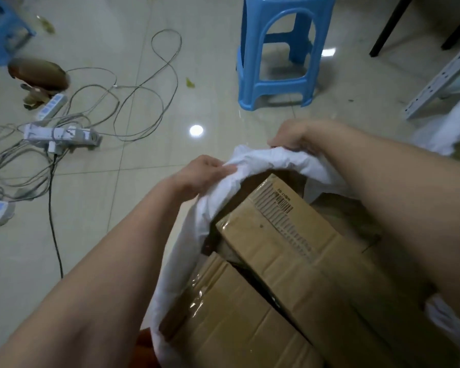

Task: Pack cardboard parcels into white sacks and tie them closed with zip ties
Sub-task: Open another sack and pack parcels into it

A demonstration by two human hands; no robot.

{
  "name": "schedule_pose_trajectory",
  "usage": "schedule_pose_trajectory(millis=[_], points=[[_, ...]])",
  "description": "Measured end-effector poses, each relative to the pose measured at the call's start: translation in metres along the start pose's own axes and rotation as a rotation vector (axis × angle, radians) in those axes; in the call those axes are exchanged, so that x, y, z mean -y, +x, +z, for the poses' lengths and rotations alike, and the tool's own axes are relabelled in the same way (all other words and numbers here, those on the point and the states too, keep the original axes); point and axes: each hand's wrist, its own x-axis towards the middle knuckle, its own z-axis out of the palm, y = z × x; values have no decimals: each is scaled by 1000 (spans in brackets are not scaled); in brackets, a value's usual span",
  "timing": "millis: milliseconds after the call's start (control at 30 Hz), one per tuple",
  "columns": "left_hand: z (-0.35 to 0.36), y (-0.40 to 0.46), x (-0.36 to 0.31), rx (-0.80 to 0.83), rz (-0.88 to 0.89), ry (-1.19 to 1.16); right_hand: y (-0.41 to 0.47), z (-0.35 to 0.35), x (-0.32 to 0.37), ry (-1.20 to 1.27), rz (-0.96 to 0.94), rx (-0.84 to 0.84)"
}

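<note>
Bunching the far rim of the white sack (252, 160) above the taped cardboard parcels (290, 251) inside it, left hand (205, 173) and right hand (298, 136) each pinch limp, probably slippery fabric, best gathered close above the stiff boxes.

1. Floor (133, 213): glossy pale tiles, thin grout lines; a round ceiling-light reflection (196, 130).
2. Blue plastic stool (279, 53) stands mid-room; a second blue stool (0, 27) at the far left.
3. Power strips (61, 134) with tangled grey cables (144, 86), one black cord (54, 221).
4. Dark table legs (391, 25) top right; perforated white metal rail (441, 78) below them.
5. Leaf scraps (189, 82) scattered.
</note>
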Motion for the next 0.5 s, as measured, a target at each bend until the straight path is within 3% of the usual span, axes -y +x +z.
schedule_pose_trajectory(millis=[67, 133, 233, 367, 500], points=[[-2, 3, -5, 115, -120, -139, -15, -2, -18, 8, -44, -200], [9, 9, -16, 4, -141, -48, -39, -7, -39, 1, -95, -328], [29, 6, -45, -272, -37, 180, -75, -4, -80, -116, -75, -357], [36, -37, -49, -317, -35, 278, -119, 20, -137, -261, 91, -417], [53, -113, -22, -397, -33, 312, -164, 53, -162, -158, 238, -440]])
